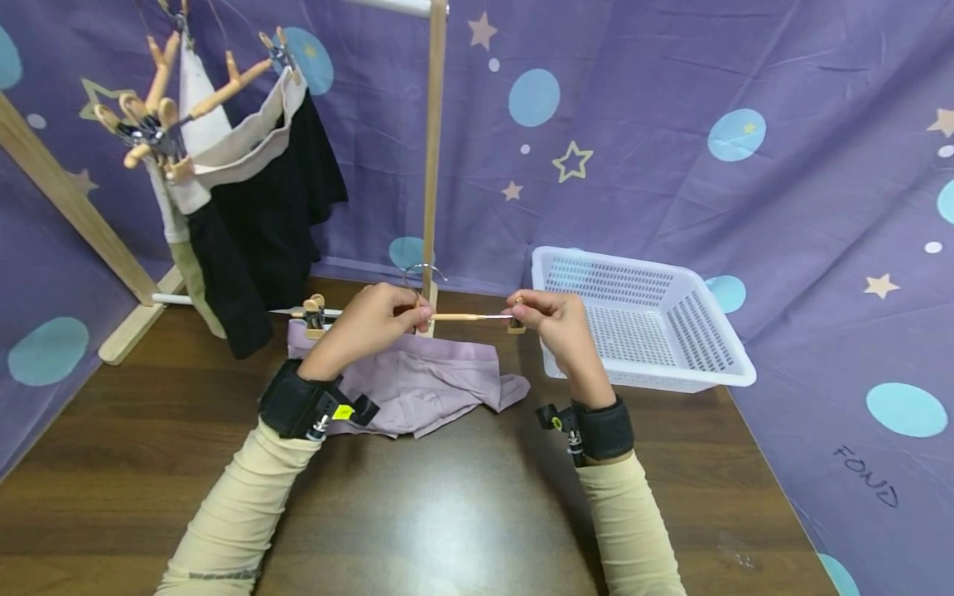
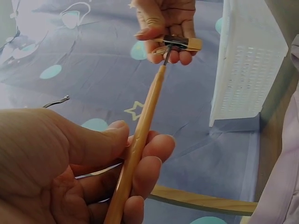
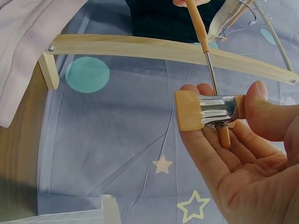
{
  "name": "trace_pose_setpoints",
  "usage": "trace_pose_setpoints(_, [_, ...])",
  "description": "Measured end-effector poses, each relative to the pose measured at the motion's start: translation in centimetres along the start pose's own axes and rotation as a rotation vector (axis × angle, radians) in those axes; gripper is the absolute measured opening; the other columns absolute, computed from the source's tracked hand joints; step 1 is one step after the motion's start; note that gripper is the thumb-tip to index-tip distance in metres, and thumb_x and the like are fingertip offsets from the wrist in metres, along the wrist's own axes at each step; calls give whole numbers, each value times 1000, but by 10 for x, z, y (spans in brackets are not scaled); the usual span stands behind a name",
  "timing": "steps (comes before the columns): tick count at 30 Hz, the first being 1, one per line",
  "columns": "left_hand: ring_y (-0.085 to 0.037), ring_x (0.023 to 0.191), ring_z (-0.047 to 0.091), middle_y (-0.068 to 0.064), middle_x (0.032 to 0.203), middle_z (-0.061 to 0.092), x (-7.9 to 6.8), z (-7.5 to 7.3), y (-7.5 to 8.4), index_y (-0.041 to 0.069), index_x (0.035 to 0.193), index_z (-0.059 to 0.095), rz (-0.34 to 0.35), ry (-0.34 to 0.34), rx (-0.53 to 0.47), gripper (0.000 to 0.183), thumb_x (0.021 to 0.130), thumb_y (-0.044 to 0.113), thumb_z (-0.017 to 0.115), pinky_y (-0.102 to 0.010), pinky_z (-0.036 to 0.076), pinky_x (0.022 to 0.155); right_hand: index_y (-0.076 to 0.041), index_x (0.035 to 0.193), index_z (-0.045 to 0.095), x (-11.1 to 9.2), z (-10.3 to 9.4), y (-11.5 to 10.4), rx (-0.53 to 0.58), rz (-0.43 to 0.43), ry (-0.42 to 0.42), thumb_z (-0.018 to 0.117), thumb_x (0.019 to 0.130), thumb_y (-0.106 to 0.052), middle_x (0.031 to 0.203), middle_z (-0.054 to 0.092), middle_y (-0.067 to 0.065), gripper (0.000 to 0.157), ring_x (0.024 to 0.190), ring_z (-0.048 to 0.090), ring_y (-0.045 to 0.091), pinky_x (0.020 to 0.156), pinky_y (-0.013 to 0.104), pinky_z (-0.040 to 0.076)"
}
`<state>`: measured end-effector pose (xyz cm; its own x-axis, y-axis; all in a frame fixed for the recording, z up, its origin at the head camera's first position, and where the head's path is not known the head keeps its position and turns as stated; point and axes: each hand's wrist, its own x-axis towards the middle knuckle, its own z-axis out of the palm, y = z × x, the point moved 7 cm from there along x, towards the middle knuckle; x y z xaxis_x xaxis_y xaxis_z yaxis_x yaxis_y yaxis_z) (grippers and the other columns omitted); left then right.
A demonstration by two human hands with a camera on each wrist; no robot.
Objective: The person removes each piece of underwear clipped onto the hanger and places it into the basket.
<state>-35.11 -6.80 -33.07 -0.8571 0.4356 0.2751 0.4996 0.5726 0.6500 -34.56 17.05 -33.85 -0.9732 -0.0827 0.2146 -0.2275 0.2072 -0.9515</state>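
Partly hidden in the head view by the left hand (image 1: 386, 319) gripping it, the hanger (image 1: 458, 317) has a lavender garment (image 1: 428, 377) beneath; the right hand (image 1: 557, 321) pinches the hanger's clip (image 3: 216, 111). The left wrist view crops the hanger's near end; the right wrist view shows thumb against clip, fingers behind.

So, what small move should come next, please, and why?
Perhaps the right hand should bring the tan-tipped metal clip down to the lilac cloth garment, at its unclipped right corner, because the matching left clip appears to hold the other.
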Motion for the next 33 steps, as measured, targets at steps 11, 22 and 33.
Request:
trace_pose_setpoints(11, [-18, 72, 68, -13, 88, 77, 7, 3, 3, -1, 89, 78, 15, -117, 12, 21, 100, 8, 63, -23, 50, 62, 15, 110, 70, -1, -2, 1, -16, 17, -20, 68, 96, -1, 98, 77, 22, 21, 76, 75, 13, 73, 29, 61])
trace_pose_setpoints(22, [-25, 80, 75, -12, 87, 78, 12, 5, 14, -4, 99, 76, -81, -366, -24, 16, 99, 8, 65, -28, 59, 68, 11, 112, 70, 4, -5, -4, -58, 5, -86, 66, 98, -4, 101, 75, 25, 21, 77, 73, 15, 78, 27, 59])
trace_pose_setpoints(33, [-18, 69, 68, -13, 75, 75, -5, 19, 31, -5, 95, 75, -103, -540, -11, 8, 91, -1, 70, -22, 50, 63, 8, 121, 68, 4, 4, 2, -78, -6, -183, 61, 101, -4, 118, 70, 30, 24, 99, 72, 17, 97, 38, 57])
